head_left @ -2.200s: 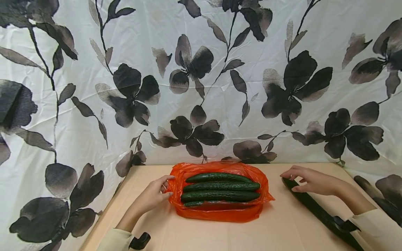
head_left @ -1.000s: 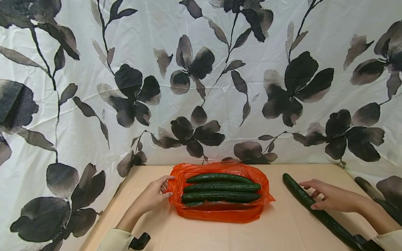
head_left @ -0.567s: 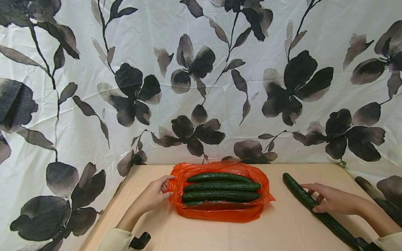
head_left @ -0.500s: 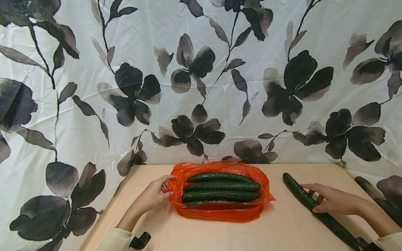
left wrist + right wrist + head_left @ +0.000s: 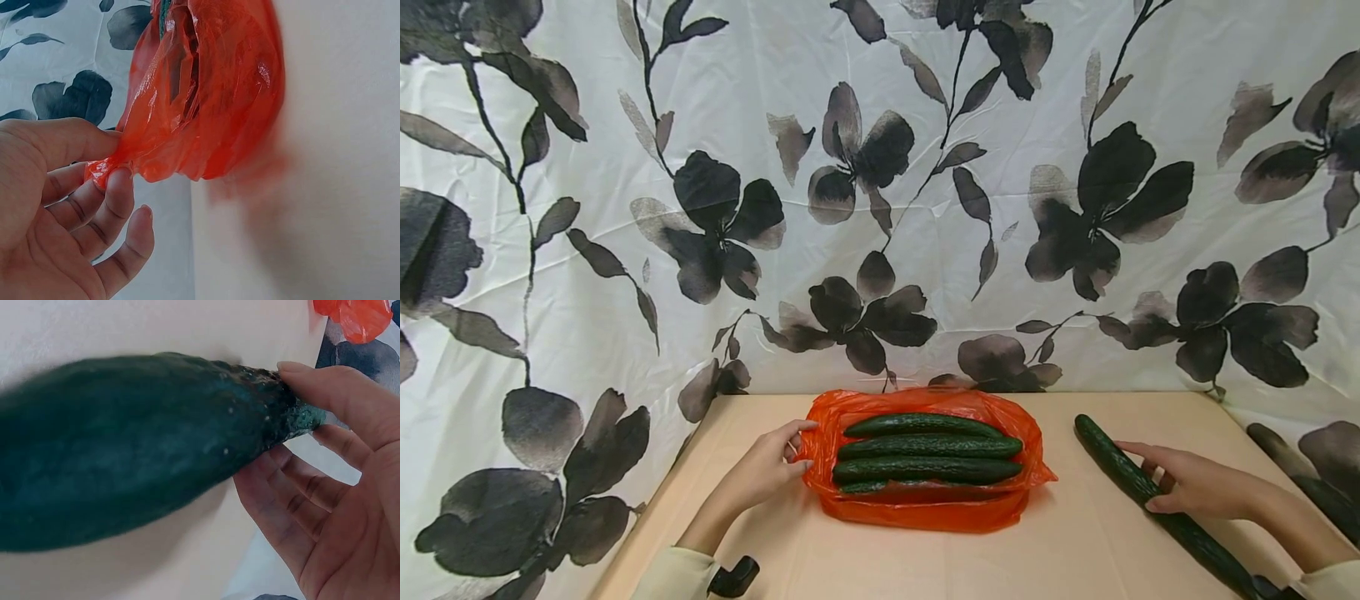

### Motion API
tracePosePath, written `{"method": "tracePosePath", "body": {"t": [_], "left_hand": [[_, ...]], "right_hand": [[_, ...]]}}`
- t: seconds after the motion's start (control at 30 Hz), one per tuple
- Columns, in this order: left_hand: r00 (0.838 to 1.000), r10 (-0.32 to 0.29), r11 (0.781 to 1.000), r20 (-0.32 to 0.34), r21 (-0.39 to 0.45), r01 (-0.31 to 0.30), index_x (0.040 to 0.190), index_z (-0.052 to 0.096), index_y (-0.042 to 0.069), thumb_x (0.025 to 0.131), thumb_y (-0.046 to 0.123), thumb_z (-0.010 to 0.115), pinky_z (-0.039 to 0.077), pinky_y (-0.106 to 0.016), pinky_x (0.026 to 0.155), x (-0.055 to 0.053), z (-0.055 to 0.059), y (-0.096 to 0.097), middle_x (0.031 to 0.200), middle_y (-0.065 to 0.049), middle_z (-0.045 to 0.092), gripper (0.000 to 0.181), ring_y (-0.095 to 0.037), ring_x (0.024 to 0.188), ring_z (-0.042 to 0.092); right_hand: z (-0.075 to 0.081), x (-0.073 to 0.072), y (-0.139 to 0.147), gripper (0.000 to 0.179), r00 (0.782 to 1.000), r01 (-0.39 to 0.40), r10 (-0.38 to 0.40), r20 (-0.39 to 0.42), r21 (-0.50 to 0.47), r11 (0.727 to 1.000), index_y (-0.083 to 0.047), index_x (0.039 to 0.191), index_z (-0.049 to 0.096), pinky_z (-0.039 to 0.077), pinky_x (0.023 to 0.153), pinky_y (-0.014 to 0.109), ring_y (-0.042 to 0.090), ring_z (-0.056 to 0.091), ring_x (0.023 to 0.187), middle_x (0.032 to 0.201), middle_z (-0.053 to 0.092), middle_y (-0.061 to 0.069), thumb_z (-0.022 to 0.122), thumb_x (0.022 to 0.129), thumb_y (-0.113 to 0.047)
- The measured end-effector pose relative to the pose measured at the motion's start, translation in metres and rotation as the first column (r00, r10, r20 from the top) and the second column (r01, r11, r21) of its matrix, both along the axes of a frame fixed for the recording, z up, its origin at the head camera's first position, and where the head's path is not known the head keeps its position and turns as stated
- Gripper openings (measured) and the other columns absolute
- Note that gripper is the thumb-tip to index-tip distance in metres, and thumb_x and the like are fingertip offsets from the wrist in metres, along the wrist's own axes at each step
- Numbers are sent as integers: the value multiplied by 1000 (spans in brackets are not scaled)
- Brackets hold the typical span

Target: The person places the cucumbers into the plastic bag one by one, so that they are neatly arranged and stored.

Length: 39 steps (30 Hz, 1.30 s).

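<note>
My left hand (image 5: 767, 467) pinches the gathered left edge of a thin red plastic bag (image 5: 219, 106) between thumb and fingers. Several dark green cucumbers (image 5: 928, 469) lie side by side across the bag's open top. To the right, my right hand (image 5: 1206, 487) grips a long single cucumber (image 5: 1108, 454) around its middle, thumb on the near side and fingers on the far side. That cucumber slants from the upper left toward the near right corner. In the right wrist view its near part (image 5: 125, 450) fills the left half, with the thumb and fingers on either side farther along.
A pale tan table top (image 5: 895, 567) lies under everything. Behind it hangs a white cloth (image 5: 970, 275) with dark flower prints. Black wrist cameras (image 5: 735, 577) sit at both cuffs, the right one overlapping the cucumber's near end.
My right hand has shifted from the single cucumber's far end back to its middle and closed around it; over the last half second it barely moves. My left hand stays at the bag's edge.
</note>
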<state>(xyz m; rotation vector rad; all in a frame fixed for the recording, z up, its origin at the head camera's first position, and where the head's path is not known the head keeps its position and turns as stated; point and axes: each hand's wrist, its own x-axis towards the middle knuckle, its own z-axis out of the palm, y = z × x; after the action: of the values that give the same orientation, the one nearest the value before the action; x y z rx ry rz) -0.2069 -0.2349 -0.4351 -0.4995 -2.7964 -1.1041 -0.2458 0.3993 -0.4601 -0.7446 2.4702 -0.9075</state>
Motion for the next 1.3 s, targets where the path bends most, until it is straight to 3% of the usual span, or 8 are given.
{"method": "tracePosePath", "body": {"t": [0.4, 0.73, 0.93, 1.13, 1.3], "left_hand": [[1000, -8, 1000, 7, 13, 8, 135, 58, 1, 86, -2, 74, 46, -23, 63, -2, 0, 0, 90, -4, 57, 51, -18, 75, 55], [1000, -8, 1000, 6, 11, 8, 135, 58, 1, 86, -2, 74, 46, -24, 63, -5, 2, 0, 90, -3, 57, 52, -17, 75, 55], [1000, -5, 1000, -13, 1, 5, 134, 59, 1, 86, -2, 74, 46, -23, 65, -8, 3, 1, 90, -2, 55, 51, -13, 74, 53], [1000, -10, 1000, 4, 9, 10, 135, 58, 0, 86, -3, 74, 46, -23, 64, -9, 2, 3, 90, -3, 56, 51, -14, 74, 54], [1000, -9, 1000, 10, 13, 8, 135, 58, 0, 86, -3, 73, 46, -23, 65, -8, 2, 2, 90, -3, 55, 52, -15, 75, 54]], "right_hand": [[-3, -5, -1, 93, 999, 24, -23, -24, 27, 999, 10, 153, 22, 50, 66, 27, 10, 60, 77, 105, 57, 14, 80, 85, -15], [-3, -8, 0, 81, 997, 18, -16, -69, 30, 999, 13, 149, 31, 49, 64, 26, 6, 58, 77, 108, 57, 14, 77, 84, -5], [3, -14, -3, 78, 994, 58, -47, -95, 120, 991, 11, 146, 37, 50, 70, 27, 12, 61, 88, 112, 59, 13, 78, 88, -20], [9, -21, -3, 67, 998, 30, -21, -52, 179, 983, 10, 139, 45, 54, 75, 37, 29, 65, 97, 115, 60, 16, 77, 88, -17], [12, -23, 0, 53, 1000, -22, 24, -12, 160, 987, 6, 131, 54, 51, 72, 30, 20, 62, 94, 115, 59, 13, 76, 87, -13]]}}
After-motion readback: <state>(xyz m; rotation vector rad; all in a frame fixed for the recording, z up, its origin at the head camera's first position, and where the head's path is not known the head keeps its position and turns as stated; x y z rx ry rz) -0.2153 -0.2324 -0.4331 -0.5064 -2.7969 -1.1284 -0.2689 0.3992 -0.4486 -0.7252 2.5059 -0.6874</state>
